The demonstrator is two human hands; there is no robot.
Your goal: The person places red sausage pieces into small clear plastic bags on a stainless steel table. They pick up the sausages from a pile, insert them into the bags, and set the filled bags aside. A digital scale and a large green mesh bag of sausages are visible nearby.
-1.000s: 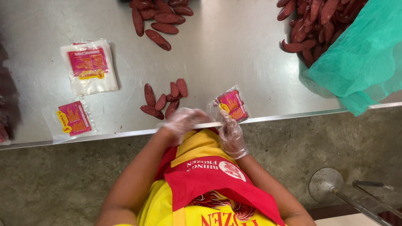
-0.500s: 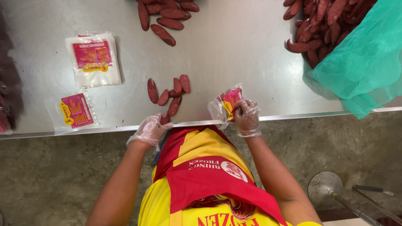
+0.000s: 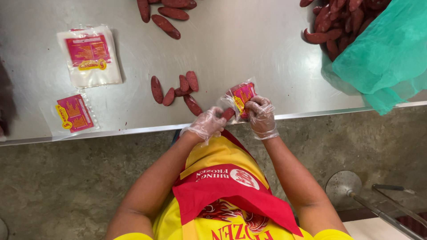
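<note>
Right hand (image 3: 261, 116) pinches a clear pouch (image 3: 240, 97) tilted mouth-down at the steel table's (image 3: 249, 49) near edge so the left hand (image 3: 207, 124), fingers closed on a red sausage (image 3: 228, 114), can feed it in, loose sausages (image 3: 175, 89) just left.

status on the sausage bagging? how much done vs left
Done: nothing plainly finished; whether the two flat pouches at the left hold anything is unclear. In hand: right hand holds a clear pouch while left hand feeds in a sausage. Left: five loose sausages on the steel table, more at the top, and a heap in the green bag.
</note>
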